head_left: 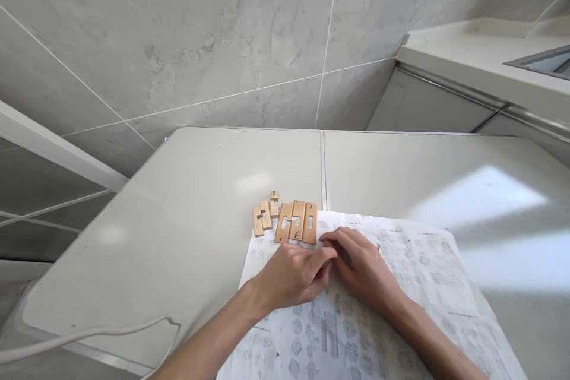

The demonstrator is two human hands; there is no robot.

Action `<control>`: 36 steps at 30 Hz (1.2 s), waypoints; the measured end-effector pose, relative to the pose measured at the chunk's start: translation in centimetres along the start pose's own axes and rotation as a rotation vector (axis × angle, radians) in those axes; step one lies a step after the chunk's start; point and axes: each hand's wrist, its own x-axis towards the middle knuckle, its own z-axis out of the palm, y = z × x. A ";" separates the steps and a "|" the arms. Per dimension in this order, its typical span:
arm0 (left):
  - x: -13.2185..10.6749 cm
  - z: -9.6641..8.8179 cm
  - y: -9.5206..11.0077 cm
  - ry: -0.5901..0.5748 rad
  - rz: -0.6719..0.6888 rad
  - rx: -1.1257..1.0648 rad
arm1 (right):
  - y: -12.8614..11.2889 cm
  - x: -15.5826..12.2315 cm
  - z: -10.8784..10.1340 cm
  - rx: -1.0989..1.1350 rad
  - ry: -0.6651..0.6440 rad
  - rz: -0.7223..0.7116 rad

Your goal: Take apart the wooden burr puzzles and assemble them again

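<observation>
My left hand [291, 276] and my right hand [363, 261] rest close together on a large printed paper sheet [427, 300], their fingertips almost meeting. The fingers of both are curled inward, and whatever they may hold is hidden. Just beyond my left hand, three flat wooden puzzle pieces lie side by side: one marked 1 [279, 233], a middle one [295, 231] and one marked 2 [310, 238]. Left of them are smaller notched wooden pieces [257, 224], with a small block marked 3 [275, 195] at the top.
The sheet lies on a pale table [178, 219] with a seam [323, 166] across it. A white cable [102, 331] runs over the near left corner. Behind stands a grey tiled wall [200, 41]; a white counter [467, 59] is at the right.
</observation>
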 end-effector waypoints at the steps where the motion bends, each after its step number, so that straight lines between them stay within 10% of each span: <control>1: 0.0 0.0 0.0 -0.003 -0.002 0.000 | 0.0 0.0 0.0 0.000 0.001 -0.001; 25: 0.5 -1.0 -0.1 0.116 -0.017 0.004 | 0.0 0.5 0.4 0.006 0.037 -0.050; 36: 1.0 -6.5 -4.1 0.216 -0.410 0.314 | 0.3 0.8 0.3 0.035 0.067 -0.075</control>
